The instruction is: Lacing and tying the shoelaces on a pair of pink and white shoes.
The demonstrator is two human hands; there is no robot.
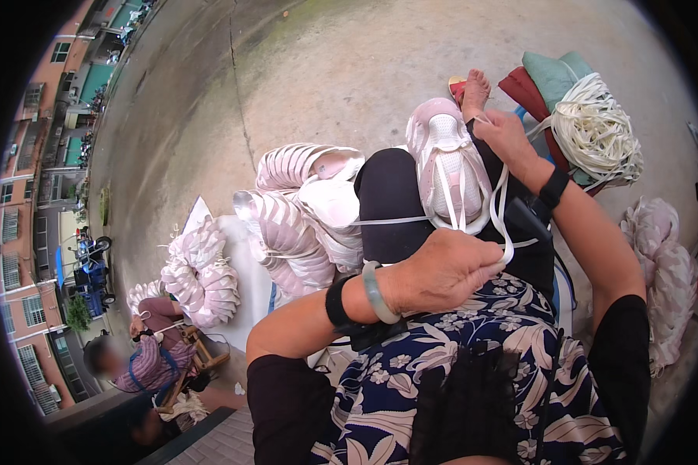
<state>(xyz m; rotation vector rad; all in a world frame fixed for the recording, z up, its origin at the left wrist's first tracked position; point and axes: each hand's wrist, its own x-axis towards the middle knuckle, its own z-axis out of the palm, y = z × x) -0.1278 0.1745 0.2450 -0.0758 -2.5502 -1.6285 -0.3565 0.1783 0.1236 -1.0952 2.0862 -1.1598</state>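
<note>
A second person [143, 353] sits well off to the left, beside a heap of pink shoe uppers [202, 271]; nearer, more stacked uppers [295, 217] lie just left of the knee; the left hand [442, 271] is closed tight around white lace [504, 225], pulling it back from the pink shoe [450, 167] resting on the knee; the right hand [508, 136] pinches the lace at the shoe's far side; beyond it sits a tangled bundle of lace [593, 128]. Uneven pull may slip the shoe off the knee; slack could snag in the bundle.
</note>
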